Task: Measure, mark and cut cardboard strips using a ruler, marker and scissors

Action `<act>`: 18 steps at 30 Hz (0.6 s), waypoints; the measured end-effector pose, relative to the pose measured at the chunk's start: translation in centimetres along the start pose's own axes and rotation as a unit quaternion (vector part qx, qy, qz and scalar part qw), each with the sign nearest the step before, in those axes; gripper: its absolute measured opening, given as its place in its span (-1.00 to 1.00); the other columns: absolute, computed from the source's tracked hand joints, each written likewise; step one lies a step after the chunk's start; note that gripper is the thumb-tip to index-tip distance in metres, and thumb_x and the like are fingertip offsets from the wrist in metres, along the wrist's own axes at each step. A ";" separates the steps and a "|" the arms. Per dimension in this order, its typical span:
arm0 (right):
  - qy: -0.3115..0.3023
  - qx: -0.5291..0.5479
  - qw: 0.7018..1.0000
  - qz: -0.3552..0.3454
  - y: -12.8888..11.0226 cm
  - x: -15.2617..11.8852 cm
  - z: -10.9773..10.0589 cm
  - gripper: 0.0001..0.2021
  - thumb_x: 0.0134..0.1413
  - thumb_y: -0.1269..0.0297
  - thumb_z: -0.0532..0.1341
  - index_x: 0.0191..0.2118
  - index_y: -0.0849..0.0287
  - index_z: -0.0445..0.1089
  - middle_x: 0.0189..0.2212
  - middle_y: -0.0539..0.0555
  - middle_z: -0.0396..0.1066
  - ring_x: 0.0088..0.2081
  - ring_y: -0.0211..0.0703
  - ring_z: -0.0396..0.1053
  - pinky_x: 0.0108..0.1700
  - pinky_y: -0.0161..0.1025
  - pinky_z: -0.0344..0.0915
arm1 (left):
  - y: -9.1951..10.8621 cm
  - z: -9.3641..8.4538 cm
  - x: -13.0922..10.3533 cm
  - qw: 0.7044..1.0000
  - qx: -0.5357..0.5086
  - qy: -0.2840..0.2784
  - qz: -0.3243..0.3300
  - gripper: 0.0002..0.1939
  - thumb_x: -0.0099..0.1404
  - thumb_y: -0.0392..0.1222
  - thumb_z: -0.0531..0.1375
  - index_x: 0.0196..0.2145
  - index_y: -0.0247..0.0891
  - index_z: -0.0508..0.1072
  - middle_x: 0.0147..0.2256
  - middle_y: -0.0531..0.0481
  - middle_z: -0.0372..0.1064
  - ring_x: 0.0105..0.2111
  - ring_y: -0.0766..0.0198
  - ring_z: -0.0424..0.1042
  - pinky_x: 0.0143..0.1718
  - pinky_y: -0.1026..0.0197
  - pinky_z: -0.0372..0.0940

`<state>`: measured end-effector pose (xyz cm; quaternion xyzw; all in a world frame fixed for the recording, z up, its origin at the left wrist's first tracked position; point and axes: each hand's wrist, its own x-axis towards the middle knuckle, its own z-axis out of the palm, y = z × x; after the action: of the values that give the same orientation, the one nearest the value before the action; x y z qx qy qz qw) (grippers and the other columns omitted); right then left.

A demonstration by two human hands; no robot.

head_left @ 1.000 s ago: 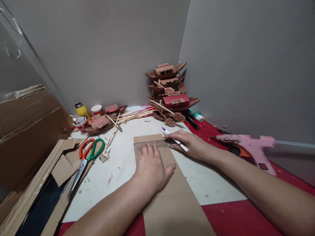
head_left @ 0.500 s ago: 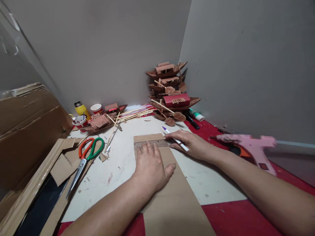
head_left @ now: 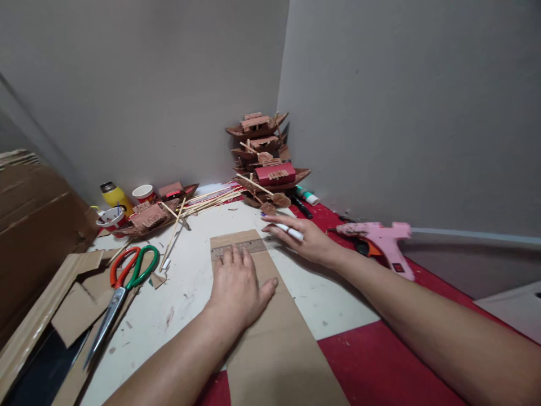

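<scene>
My left hand (head_left: pixel 237 287) lies flat with its fingers stretched out, pressing a clear ruler (head_left: pixel 253 246) onto a long strip of brown cardboard (head_left: pixel 281 338). The ruler runs across the strip near its far end. To the right of the strip, my right hand (head_left: pixel 310 239) is closed around a white pen (head_left: pixel 291 232) with a purple tip. The pen points left and away from me, and its tip appears raised off the cardboard.
Scissors (head_left: pixel 114 307) with orange and green handles rest on cardboard scraps (head_left: pixel 78 310) at left. A pink glue gun (head_left: pixel 386 239) lies at right. Stacked model boats (head_left: pixel 274 173) stand in the corner. Wooden sticks (head_left: pixel 215 202), cups (head_left: pixel 143 193) and a yellow bottle (head_left: pixel 117 197) sit behind.
The view has turned right, so everything appears farther left. My right hand has changed the pen's tilt, with the purple end now beyond the ruler. My left hand stays on the ruler.
</scene>
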<state>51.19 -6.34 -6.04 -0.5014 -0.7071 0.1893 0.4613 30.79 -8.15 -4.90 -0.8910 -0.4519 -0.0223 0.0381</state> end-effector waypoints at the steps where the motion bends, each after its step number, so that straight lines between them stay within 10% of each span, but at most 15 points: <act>1: 0.035 0.056 0.997 0.026 -0.6 0.3 0.1 -0.71 0.20 0.07 0.16 -0.16 0.15 0.50 -0.15 0.18 0.50 -0.06 -0.03 0.42 0.04 -0.06 0.29 | -0.1 0.0 0.0 1.000 0.002 0.003 0.004 -0.18 0.32 0.25 -0.08 0.25 -0.53 0.17 0.23 -0.41 0.14 0.16 -0.26 0.18 0.11 -0.18 0.13; 7: 0.085 0.240 0.957 0.137 -1.3 3.3 1.8 -0.54 0.03 -0.17 0.20 -0.36 0.22 0.40 -0.56 0.03 0.39 -0.59 -0.30 0.29 -0.52 -0.31 0.29 | -0.2 -0.1 0.2 1.000 0.008 0.018 0.023 -0.23 0.32 0.25 -0.05 0.20 -0.49 0.26 0.22 -0.34 0.19 0.09 -0.25 0.23 0.04 -0.17 0.20; 18: 0.066 0.218 0.965 0.130 1.0 3.8 3.7 -0.78 0.04 0.14 0.22 -0.41 0.16 0.22 -0.67 -0.13 0.25 -0.67 -0.37 0.20 -0.63 -0.42 0.10 | -0.3 0.2 0.7 0.999 0.031 0.027 0.035 -0.22 0.32 0.25 -0.08 0.26 -0.44 0.18 0.21 -0.30 0.21 0.07 -0.23 0.22 0.00 -0.16 0.21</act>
<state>48.34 -1.81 -6.83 -0.4877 -0.5455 0.3638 0.5764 30.94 -7.35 -5.00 -0.9039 -0.4194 -0.0309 0.0781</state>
